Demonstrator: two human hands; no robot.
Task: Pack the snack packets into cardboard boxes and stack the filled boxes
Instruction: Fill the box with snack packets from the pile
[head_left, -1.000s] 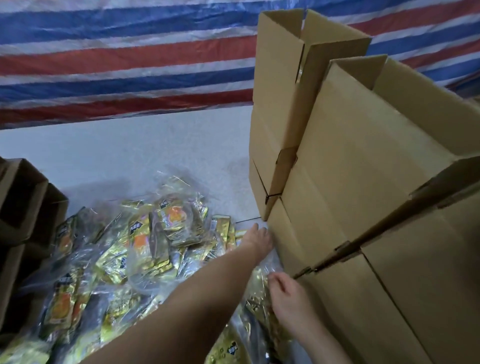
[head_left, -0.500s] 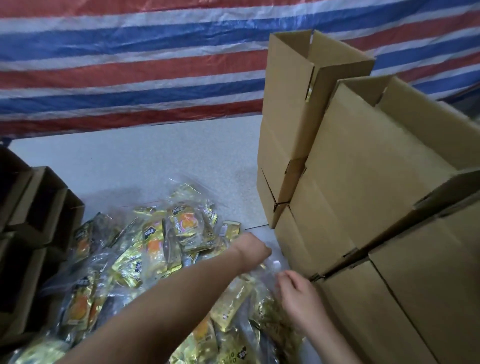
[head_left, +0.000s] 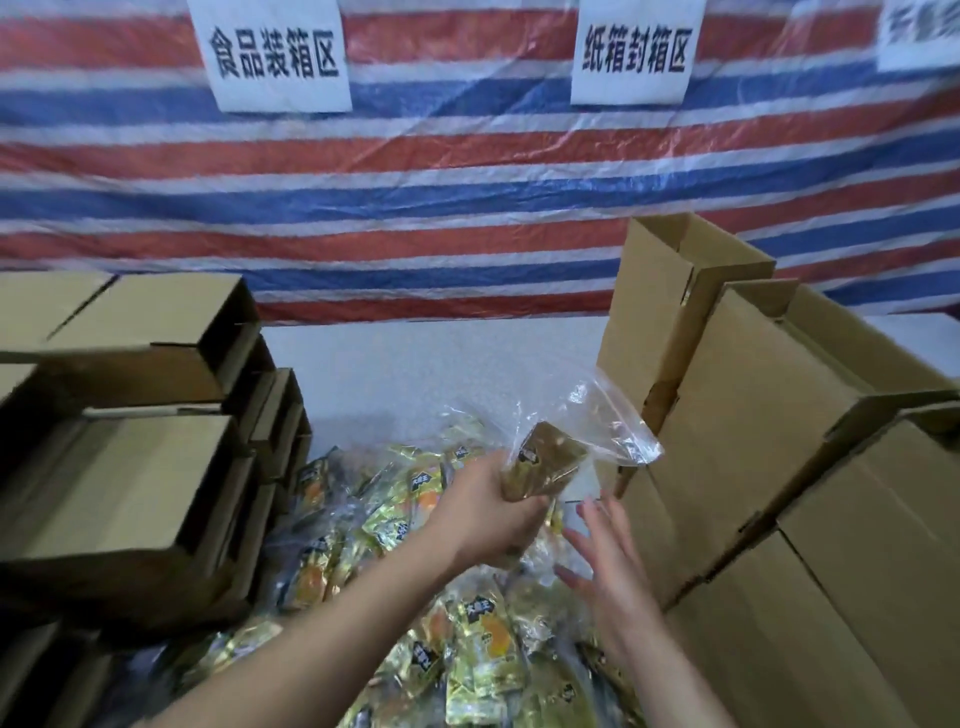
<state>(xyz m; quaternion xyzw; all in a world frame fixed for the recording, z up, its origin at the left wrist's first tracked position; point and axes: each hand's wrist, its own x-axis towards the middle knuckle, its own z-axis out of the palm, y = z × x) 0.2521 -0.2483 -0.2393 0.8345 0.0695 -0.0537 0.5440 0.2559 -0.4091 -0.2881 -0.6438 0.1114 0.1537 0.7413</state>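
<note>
The left grip (head_left: 488, 512) clenches a clear plastic bag of gold snack packets (head_left: 545, 462) above the heap, the right grip (head_left: 605, 561) released, fingers spread, at its four o'clock.

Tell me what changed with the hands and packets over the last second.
The left hand now grips a clear bag of snack packets and has lifted it off the pile of packets. The right hand has opened, fingers spread, just beside the bag. The stacked cardboard boxes on the right have stayed put.
</note>
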